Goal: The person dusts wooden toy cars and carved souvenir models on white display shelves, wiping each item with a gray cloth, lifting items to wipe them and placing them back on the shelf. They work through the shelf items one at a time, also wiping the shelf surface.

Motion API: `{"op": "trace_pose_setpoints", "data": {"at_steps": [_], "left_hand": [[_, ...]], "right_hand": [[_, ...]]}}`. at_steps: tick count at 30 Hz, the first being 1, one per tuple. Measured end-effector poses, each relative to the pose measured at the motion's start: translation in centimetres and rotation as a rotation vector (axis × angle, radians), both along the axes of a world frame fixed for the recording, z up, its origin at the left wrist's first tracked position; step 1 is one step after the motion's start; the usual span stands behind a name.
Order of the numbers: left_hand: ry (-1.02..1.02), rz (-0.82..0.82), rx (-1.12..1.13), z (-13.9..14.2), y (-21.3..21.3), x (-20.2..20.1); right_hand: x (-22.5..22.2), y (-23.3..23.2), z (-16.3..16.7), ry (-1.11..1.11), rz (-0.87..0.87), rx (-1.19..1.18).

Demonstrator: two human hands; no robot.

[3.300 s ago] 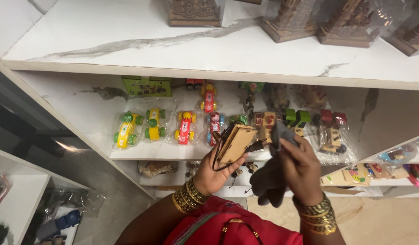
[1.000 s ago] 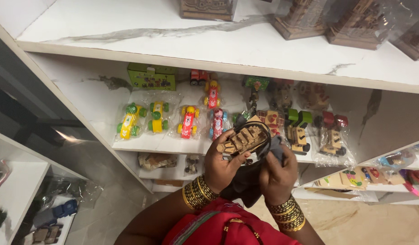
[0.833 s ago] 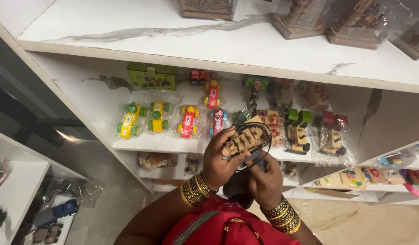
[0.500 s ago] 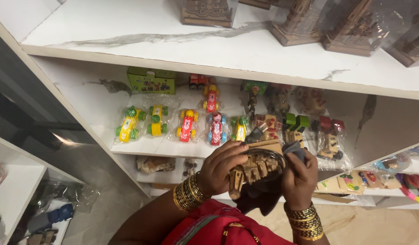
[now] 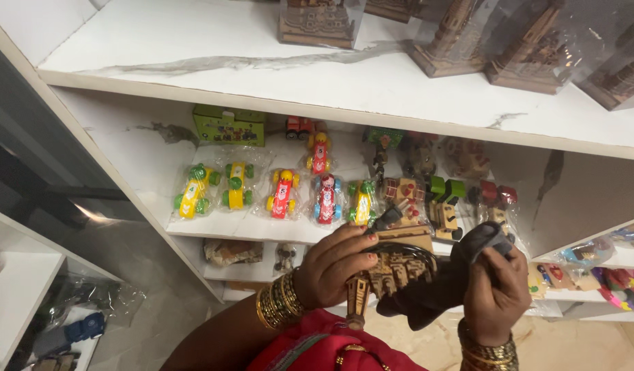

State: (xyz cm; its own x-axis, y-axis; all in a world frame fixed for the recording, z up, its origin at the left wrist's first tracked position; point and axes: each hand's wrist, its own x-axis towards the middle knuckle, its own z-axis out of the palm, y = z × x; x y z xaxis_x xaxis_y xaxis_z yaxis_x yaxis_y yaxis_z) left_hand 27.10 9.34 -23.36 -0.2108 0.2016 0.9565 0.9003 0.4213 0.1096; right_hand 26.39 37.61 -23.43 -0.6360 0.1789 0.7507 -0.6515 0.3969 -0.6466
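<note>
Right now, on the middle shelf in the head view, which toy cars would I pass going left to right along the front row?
Yellow car with green wheels → second yellow car with green wheels → red car with yellow wheels → red car with blue wheels → yellow car with green wheels.

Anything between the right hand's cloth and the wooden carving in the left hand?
Nothing visible. The left hand grips the wooden carving, and the dark cloth held by the right hand already lies against its right side, in front of the toy shelf.
</note>
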Motion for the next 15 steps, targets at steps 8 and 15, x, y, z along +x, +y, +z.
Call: {"op": "trace_pose_setpoints", "data": {"at_steps": [8, 15], "left_hand": [[0.071, 0.062, -0.195, -0.8, -1.4, -0.2], [0.136, 0.052, -0.207, -3.2, -1.5, -0.4]], "right_hand": [[2.5, -0.7, 4.9, 0.071, 0.339, 0.315], [-0.4, 0.0, 4.9, -0.334, 0.730, 0.292]]}}
